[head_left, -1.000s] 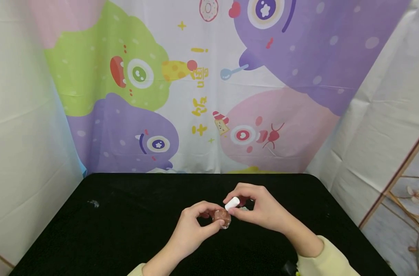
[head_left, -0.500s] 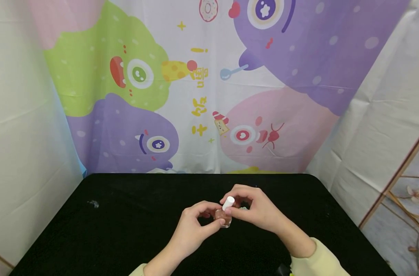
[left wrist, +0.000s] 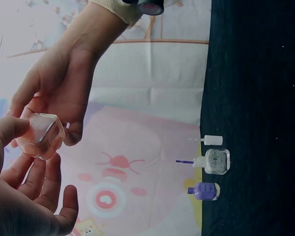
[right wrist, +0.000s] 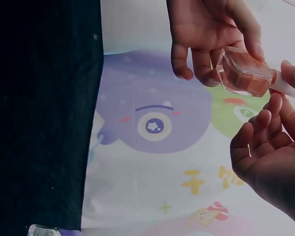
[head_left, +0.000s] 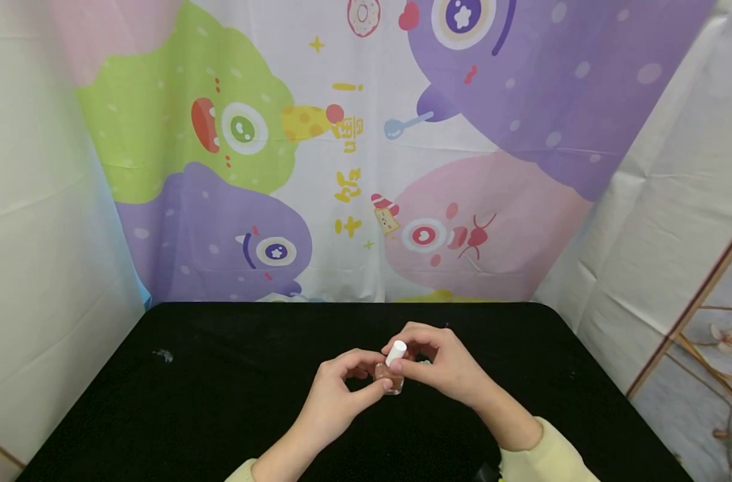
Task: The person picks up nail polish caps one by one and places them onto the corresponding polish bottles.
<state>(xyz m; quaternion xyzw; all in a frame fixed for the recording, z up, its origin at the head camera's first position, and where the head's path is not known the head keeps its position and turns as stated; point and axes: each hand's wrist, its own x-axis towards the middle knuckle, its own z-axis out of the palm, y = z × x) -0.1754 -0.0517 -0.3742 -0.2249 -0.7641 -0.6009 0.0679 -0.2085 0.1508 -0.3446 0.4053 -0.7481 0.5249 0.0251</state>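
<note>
My left hand [head_left: 338, 388] holds a small glass nail polish bottle [head_left: 390, 383] with pinkish-brown polish, thumb on one side and fingers on the other. Its white cap [head_left: 396, 353] is pinched between thumb and fingers of my right hand [head_left: 441, 365], standing slightly tilted at the neck. In the right wrist view the cap [right wrist: 285, 84] lines up with the neck of the bottle [right wrist: 243, 73], and the brush does not show. From the left wrist, the bottle [left wrist: 42, 135] appears between both hands, its cap hidden.
Beyond the hands on the black table [head_left: 221, 402] are a clear polish bottle [left wrist: 217, 162] with a purple-tipped brush showing at its neck, an uncapped purple bottle [left wrist: 204, 191] and a loose white cap [left wrist: 214, 140]. A cartoon curtain [head_left: 341, 268] hangs behind the table.
The white cap has tipped from a slant to more upright over the bottle's neck. My right hand and forearm have shifted a little left; my left hand has barely moved.
</note>
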